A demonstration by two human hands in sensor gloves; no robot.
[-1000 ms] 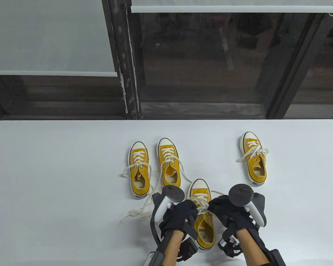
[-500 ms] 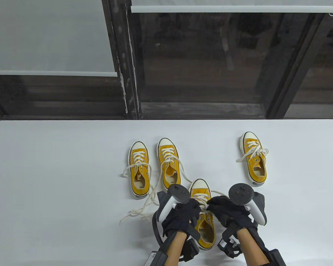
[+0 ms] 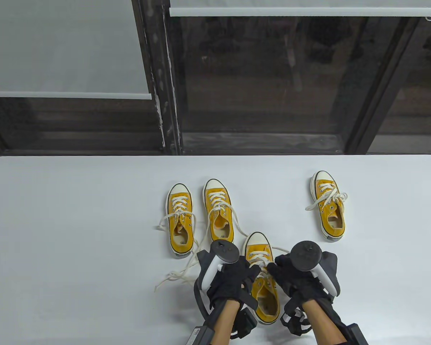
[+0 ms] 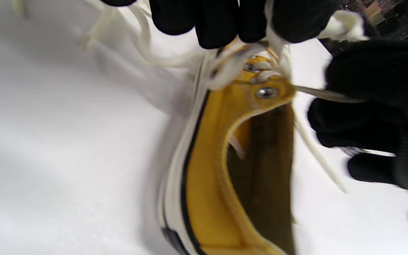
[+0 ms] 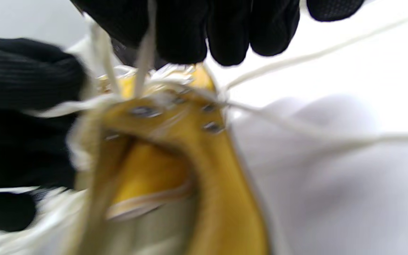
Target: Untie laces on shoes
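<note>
Left hand (image 3: 233, 284) back from canvas shoe (image 3: 262, 276)

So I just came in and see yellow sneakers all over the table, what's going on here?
A person in black sensor gloves is undoing shoelaces. Both the left hand and the right hand are working at the laces of the nearest sneaker, fingers pinching the white lace near the top eyelets. Two sneakers farther back on the left have loose laces trailing on the table. The far right sneaker seems to have a bow still tied.
</note>
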